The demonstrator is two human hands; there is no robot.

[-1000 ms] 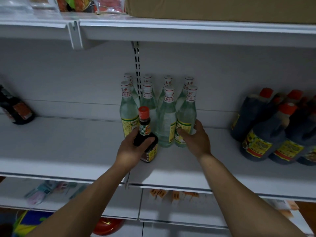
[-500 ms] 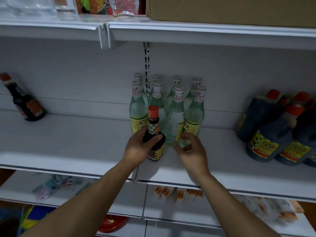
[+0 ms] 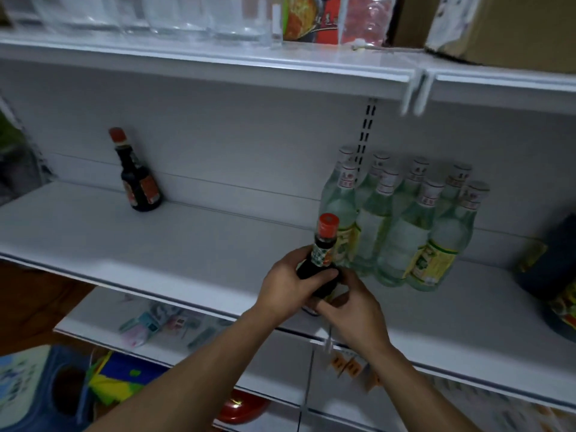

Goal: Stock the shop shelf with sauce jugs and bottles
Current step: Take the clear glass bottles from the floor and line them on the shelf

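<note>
Right hand (image 3: 349, 304) has come off the clear bottles (image 3: 402, 226) and joined the left hand (image 3: 286, 285) on the dark sauce bottle (image 3: 321, 254); the view has swung left too. Both hands are now closed around its lower body, left from the left side, right from below and in front (red cap and neck stick out above the fingers). Bottle is upright at the front of the white shelf (image 3: 187, 244), just beside the clear bottle cluster, left of it. Can't tell if its base touches the shelf. A second dark bottle (image 3: 137, 179) stands well apart at the back left. Dark jugs (image 3: 558, 275) sit at the right edge.
</note>
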